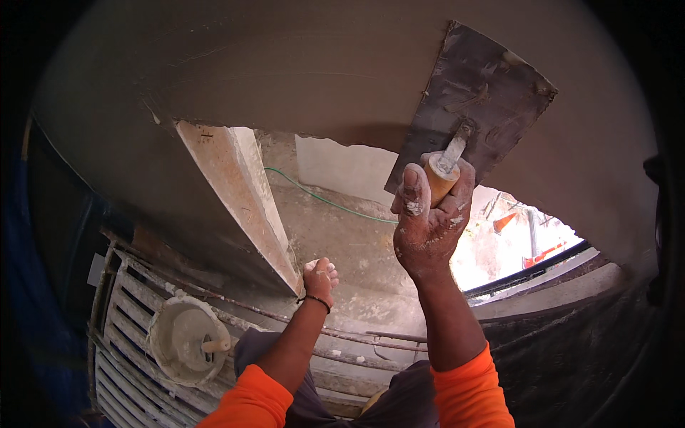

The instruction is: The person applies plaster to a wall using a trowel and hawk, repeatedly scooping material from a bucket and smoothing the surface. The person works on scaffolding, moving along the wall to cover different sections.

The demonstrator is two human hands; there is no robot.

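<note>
My right hand [434,221] is wrapped round the wooden handle of a plastering trowel [479,93]. The trowel's wide rectangular blade, dark and smeared, lies against or very close to the grey plastered wall [300,78]; exact contact is hard to see. White plaster coats my thumb and fingers. Lower down, my left hand [321,278] is curled into a loose fist beside the bottom end of a pale board [235,192] at the opening's edge. Nothing shows in its fingers.
A plaster-crusted bucket [187,339] with a handled tool [216,345] in it stands on a slatted platform [135,307] at lower left. Through the opening, a green hose [321,198] crosses the ground below. Dark sheeting [571,349] hangs at lower right.
</note>
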